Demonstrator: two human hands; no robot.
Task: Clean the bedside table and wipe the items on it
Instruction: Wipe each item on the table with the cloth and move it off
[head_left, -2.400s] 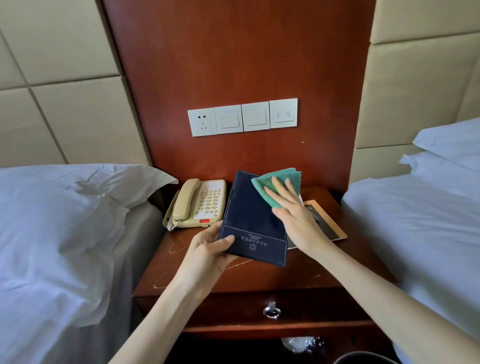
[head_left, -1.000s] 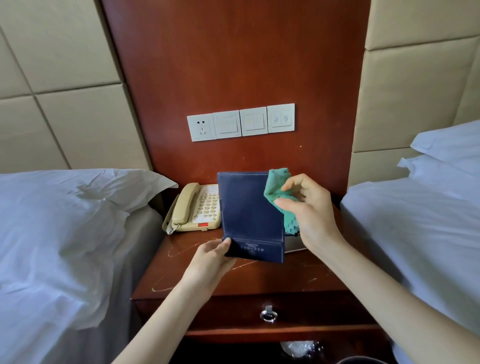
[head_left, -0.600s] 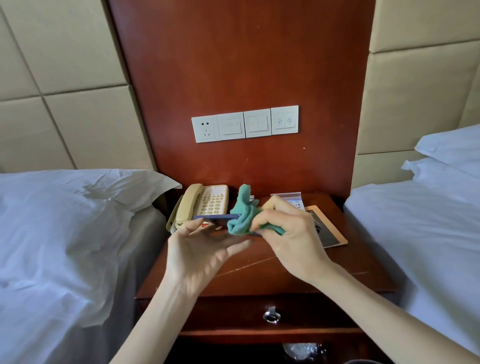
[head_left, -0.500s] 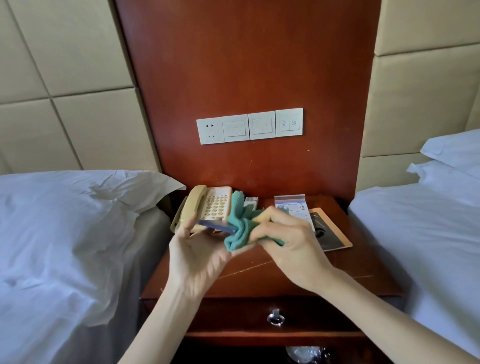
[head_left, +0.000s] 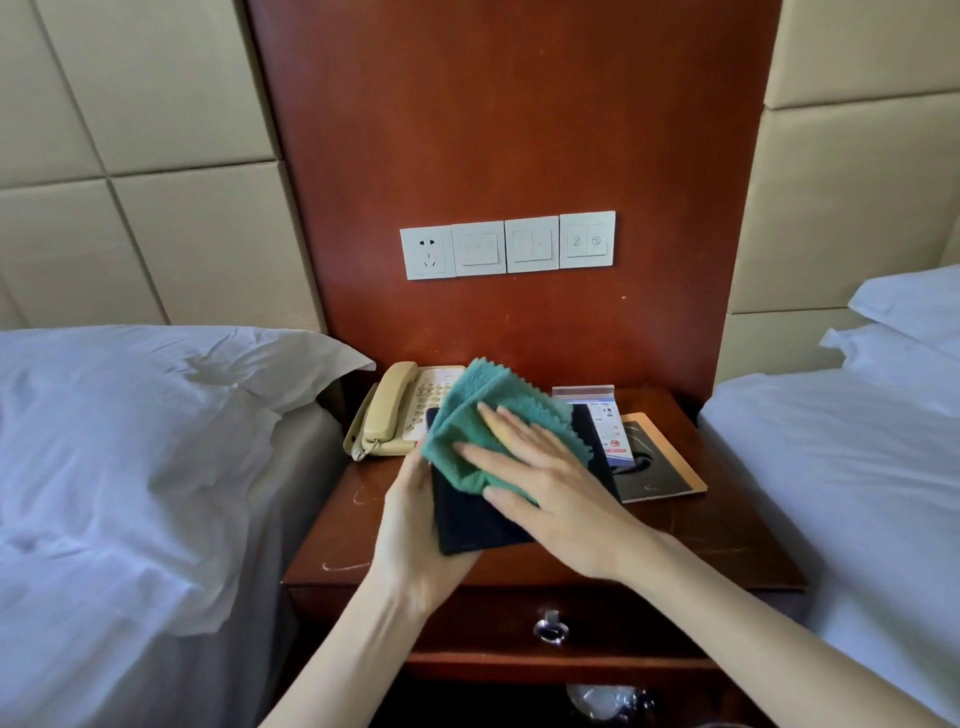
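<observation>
Wiping the dark blue folder (head_left: 478, 525), held above the table (head_left: 691, 540) near its front, the right hand (head_left: 550, 483) presses the green cloth (head_left: 483, 415) flat with spread fingers; the left hand (head_left: 415, 525) clasps the folder's left edge. Firm backing and full-length strokes should clean it well before the telephone (head_left: 400, 410).

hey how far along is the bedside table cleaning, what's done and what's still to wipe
Nothing can be confirmed finished from this view. In hand: the left hand holds the dark blue folder above the bedside table while the right hand presses the green cloth flat on it. Apparently left: the beige telephone, the printed card, the dark pad with the tan border and the scuffed tabletop itself.
</observation>
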